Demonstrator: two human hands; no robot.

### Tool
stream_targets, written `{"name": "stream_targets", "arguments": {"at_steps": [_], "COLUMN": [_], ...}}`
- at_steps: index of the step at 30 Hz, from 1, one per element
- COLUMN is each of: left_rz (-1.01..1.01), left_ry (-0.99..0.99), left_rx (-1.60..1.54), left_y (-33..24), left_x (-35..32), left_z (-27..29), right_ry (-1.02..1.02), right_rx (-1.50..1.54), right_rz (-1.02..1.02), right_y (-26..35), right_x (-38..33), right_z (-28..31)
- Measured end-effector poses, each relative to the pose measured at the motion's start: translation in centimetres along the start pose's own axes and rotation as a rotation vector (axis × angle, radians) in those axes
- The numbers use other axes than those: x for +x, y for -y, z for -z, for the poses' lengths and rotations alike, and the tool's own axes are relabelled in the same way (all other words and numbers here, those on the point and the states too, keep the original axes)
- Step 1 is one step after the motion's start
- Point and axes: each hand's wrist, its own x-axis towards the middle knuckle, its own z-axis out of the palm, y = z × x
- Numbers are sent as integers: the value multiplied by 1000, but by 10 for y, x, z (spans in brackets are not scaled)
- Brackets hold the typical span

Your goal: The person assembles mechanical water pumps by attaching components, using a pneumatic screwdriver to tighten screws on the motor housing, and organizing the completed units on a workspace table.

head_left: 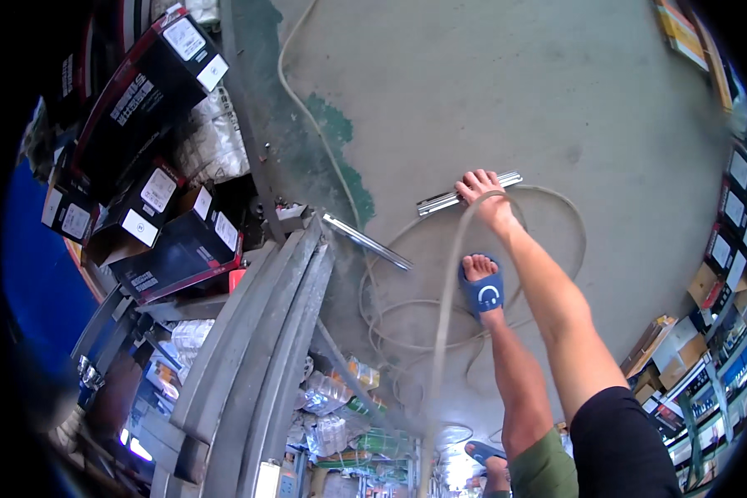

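My right hand (483,195) reaches out over the floor, its fingers closed over the middle of a shiny metal rail (436,204) that looks like a drawer slide. Both ends of the rail stick out past the hand. A second long metal rail (367,241) slants from the end of the grey metal frame on the left. A pale hose (445,319) arches up close to my right wrist, and its loops lie on the floor around my foot. My left hand is out of view.
Black boxes (192,245) and plastic-wrapped bundles (216,137) crowd the left, beside a grey metal frame (261,357). My foot in a blue slipper (483,286) stands inside the hose loops. More boxes and shelving (726,241) line the right edge.
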Motion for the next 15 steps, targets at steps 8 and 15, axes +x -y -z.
{"name": "stream_targets", "arguments": {"at_steps": [8, 15], "left_rz": [-23, -116], "left_ry": [1, 24], "left_rx": [6, -43], "left_y": [-1, -8], "left_x": [20, 39], "left_z": [-7, -11], "right_ry": [133, 186], "right_rx": [656, 443], "right_rz": [-143, -358], "right_y": [204, 250], "right_x": [36, 25], "right_z": [-19, -61]}}
